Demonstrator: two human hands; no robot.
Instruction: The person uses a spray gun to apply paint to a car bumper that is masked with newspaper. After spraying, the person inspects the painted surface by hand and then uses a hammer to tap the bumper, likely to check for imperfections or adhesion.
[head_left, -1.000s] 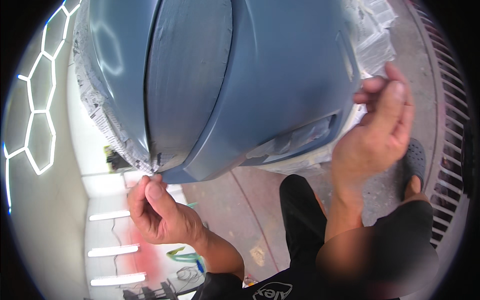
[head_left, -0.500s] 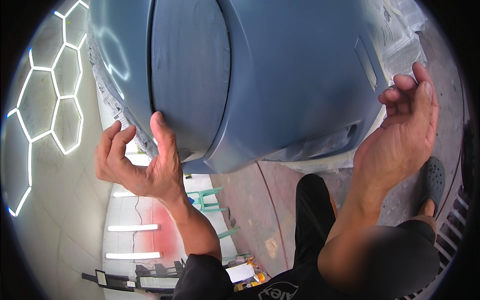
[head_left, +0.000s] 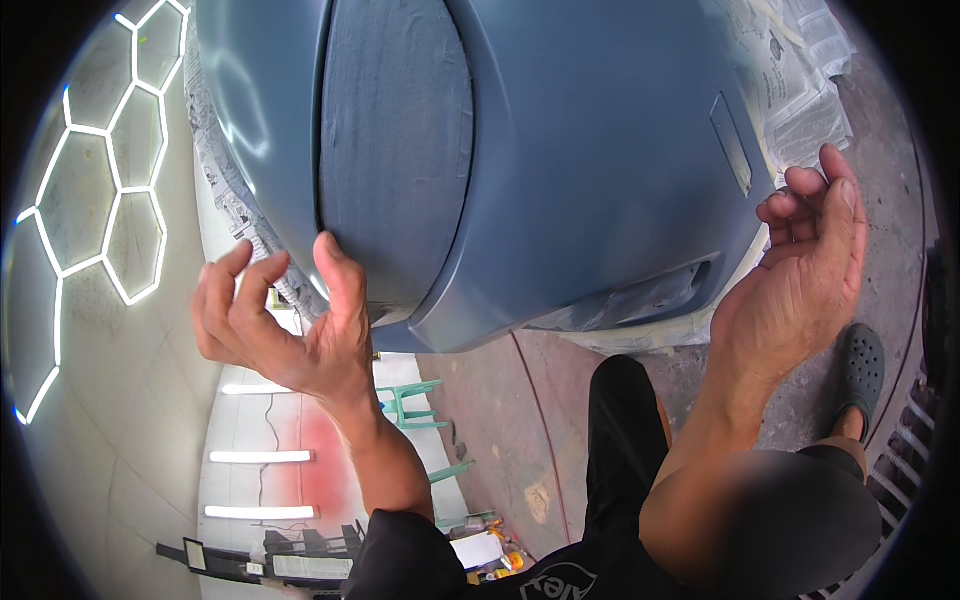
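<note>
Filling the upper middle of the view, the blue-grey car body panel [head_left: 560, 150] has a smooth satin surface with a duller, rougher oval section [head_left: 395, 150] set into it, bounded by a dark curved seam, and a small rectangular recessed flap [head_left: 732, 142] toward its right side. Masking newspaper [head_left: 800, 70] is taped along its edges at upper right and down its left side. The left hand [head_left: 290, 320] is raised at the panel's lower left edge, its fingers [head_left: 235, 275] spread wide and holding nothing, the thumb just beside the seam. The right hand [head_left: 800, 270] is near the panel's right edge, fingers loosely curled, empty. Below lie a reddish concrete floor [head_left: 520, 420] and a dark clog [head_left: 860, 370].
</note>
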